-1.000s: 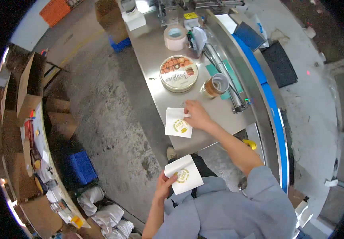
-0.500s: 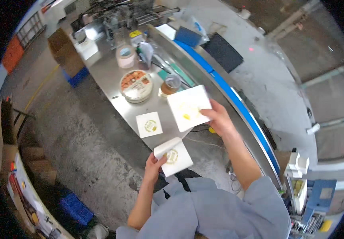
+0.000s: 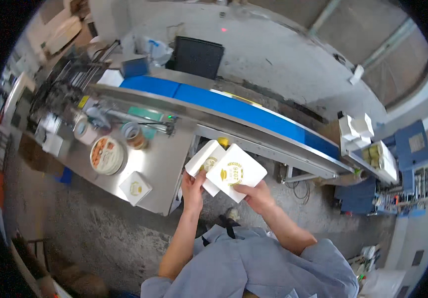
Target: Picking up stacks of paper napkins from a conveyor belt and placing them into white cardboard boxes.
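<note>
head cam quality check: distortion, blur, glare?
Head view: strong fisheye, so the blue conveyor belt and steel table edges bow, and a black rim cuts the corners. Light is even and soft, with no hard shadows. There is mild sheen on the steel. The white cartons held by the left hand and right hand look sharp, while things near the rim are squeezed and soft.

A small packing workshop on a factory floor

A long blue conveyor belt [image 3: 253, 111] in a steel frame crosses a rough concrete floor [image 3: 293, 59]; a stainless tabletop [image 3: 159, 164] carries tape rolls [image 3: 133, 134] and a round tin [image 3: 107, 155], with cardboard boxes [image 3: 62, 35] stacked at the edge and a blue machine [image 3: 412, 149] beside stacked white cartons [image 3: 355, 126]
</note>
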`<state>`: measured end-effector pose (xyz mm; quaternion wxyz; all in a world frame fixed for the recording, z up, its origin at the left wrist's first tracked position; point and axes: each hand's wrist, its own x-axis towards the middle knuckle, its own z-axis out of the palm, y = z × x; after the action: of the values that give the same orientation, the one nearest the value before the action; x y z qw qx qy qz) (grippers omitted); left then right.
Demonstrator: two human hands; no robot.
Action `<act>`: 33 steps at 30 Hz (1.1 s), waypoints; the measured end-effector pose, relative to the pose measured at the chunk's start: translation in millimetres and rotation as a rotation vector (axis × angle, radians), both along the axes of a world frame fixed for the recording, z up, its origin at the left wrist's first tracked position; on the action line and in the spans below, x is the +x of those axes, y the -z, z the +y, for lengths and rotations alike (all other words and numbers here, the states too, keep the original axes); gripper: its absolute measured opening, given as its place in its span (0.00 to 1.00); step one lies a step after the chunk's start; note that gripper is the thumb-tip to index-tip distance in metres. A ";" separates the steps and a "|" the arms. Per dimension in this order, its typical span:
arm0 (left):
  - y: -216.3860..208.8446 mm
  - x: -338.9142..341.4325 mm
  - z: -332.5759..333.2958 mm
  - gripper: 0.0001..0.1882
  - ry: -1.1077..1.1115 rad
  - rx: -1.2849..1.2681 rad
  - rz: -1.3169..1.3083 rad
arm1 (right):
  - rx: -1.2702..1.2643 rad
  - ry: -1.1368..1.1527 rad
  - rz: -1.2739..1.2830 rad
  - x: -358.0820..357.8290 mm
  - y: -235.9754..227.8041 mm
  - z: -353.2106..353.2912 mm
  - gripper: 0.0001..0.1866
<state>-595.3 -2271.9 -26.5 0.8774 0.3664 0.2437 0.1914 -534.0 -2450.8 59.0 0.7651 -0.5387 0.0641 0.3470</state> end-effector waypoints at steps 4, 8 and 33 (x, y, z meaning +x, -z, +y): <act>-12.9 34.0 -55.3 0.22 0.063 -0.080 -0.056 | -0.031 0.081 0.079 25.0 -7.2 -69.9 0.26; -9.0 61.7 -105.8 0.21 0.153 -0.071 -0.031 | -0.071 0.049 0.033 64.2 15.3 -157.2 0.29; -19.0 184.6 -264.7 0.20 0.731 -0.080 0.120 | 0.058 0.355 -0.233 104.6 -43.9 -308.9 0.24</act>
<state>-410.6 -2536.6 -7.5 0.8855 0.4052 0.1553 -0.1660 -429.4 -2759.6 102.9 0.8316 -0.5331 0.0590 0.1441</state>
